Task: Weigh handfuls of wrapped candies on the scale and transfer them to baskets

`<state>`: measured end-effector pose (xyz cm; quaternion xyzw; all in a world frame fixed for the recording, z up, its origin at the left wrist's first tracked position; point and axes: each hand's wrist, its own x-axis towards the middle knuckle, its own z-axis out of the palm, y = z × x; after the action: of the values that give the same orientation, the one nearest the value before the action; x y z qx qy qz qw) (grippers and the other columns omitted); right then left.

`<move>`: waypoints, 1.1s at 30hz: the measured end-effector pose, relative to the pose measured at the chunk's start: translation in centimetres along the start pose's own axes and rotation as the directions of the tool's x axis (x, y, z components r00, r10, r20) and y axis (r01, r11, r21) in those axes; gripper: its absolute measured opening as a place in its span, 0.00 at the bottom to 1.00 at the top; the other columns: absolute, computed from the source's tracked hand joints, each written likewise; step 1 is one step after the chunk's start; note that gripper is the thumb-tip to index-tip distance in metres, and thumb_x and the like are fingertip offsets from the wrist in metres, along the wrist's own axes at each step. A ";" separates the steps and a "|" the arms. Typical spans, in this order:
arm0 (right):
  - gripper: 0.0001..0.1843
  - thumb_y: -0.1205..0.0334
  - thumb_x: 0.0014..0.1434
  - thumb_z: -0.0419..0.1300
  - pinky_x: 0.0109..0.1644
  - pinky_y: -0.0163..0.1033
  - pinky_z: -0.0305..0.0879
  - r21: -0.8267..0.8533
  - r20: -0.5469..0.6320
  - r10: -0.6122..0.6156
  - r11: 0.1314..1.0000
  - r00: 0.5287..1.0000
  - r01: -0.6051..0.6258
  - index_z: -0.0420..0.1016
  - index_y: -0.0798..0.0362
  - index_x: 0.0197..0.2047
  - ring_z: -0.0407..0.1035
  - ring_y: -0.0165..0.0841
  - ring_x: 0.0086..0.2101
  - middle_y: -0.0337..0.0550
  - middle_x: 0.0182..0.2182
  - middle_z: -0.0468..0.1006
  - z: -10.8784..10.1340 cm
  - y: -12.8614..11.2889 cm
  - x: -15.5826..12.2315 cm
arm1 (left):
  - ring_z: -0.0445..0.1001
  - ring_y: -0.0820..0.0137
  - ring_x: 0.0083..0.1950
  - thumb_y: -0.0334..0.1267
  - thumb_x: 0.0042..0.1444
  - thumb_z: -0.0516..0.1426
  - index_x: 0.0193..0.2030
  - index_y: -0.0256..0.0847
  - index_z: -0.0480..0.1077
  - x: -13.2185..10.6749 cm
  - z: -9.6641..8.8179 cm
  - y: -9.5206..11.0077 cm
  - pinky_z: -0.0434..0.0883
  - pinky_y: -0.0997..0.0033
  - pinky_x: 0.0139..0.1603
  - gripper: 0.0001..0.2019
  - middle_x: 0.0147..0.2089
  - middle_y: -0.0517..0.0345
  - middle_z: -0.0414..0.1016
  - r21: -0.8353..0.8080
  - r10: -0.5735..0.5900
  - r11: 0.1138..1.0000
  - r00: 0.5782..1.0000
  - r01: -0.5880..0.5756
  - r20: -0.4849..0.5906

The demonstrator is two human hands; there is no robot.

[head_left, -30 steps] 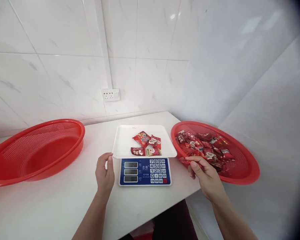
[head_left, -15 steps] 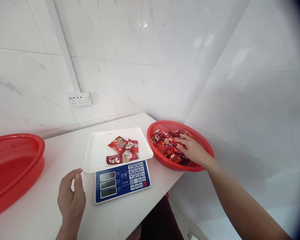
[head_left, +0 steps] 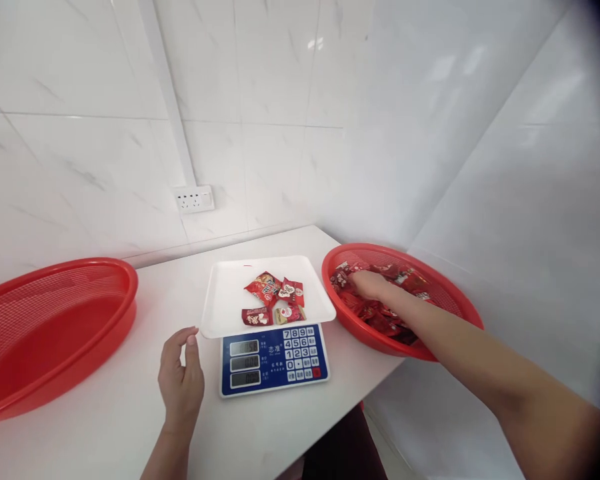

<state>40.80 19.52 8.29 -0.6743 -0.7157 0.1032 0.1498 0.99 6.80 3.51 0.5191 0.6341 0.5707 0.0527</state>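
Observation:
Deep among the red candy packets in the right-hand red basket is my right hand, its fingers hidden by the hand itself and the packets. Beside the near left corner of a white tray rests my left hand, fingers loosely bent and thumb a little apart, holding nothing. Whether its fingertips touch the tray's corner I cannot tell. Several wrapped packets lie on the tray. It sits on a blue digital scale with lit number displays and a keypad.
A second red mesh basket stands at the left on the white table. Tiled walls enclose the back and right, with a socket above the table. Dark-clothed legs show below the table's front edge.
My right hand has pushed deeper into the packets, toward the basket's left side, its fingers now out of sight. The view has swung left; my left hand stays by the tray's corner.

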 end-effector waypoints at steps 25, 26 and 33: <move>0.12 0.72 0.54 0.57 0.46 0.38 0.67 0.350 0.054 -0.139 0.930 0.989 0.112 0.74 0.53 0.42 0.72 0.33 0.40 0.42 0.38 0.79 3.5 -13.5 0.9 | 0.70 0.67 0.47 0.42 0.61 0.48 0.41 0.42 0.69 -0.2 0.0 -0.1 0.68 0.64 0.49 0.11 0.42 0.53 0.73 -0.045 0.061 0.997 0.998 -0.061 -0.018; 0.11 0.73 0.54 0.57 0.44 0.38 0.67 0.407 0.040 -0.133 0.907 0.990 0.106 0.73 0.53 0.40 0.73 0.32 0.39 0.42 0.37 0.79 3.2 -13.4 1.0 | 0.70 0.67 0.47 0.42 0.61 0.48 0.41 0.42 0.69 -0.2 0.0 -0.1 0.68 0.64 0.49 0.11 0.42 0.53 0.73 -0.048 0.058 0.997 0.998 -0.059 -0.018; 0.09 0.66 0.53 0.58 0.42 0.40 0.69 0.660 -0.190 0.023 0.743 0.982 0.110 0.73 0.52 0.39 0.74 0.33 0.35 0.43 0.39 0.78 -2.1 -8.6 -2.2 | 0.70 0.68 0.47 0.40 0.61 0.48 0.40 0.42 0.69 -0.3 -0.1 0.1 0.68 0.65 0.49 0.10 0.42 0.54 0.72 -0.083 0.071 0.994 0.997 -0.073 -0.023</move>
<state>33.66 16.58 13.12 -0.5657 -0.6298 0.2853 0.4494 1.10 6.50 3.49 0.5334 0.5911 0.6033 0.0475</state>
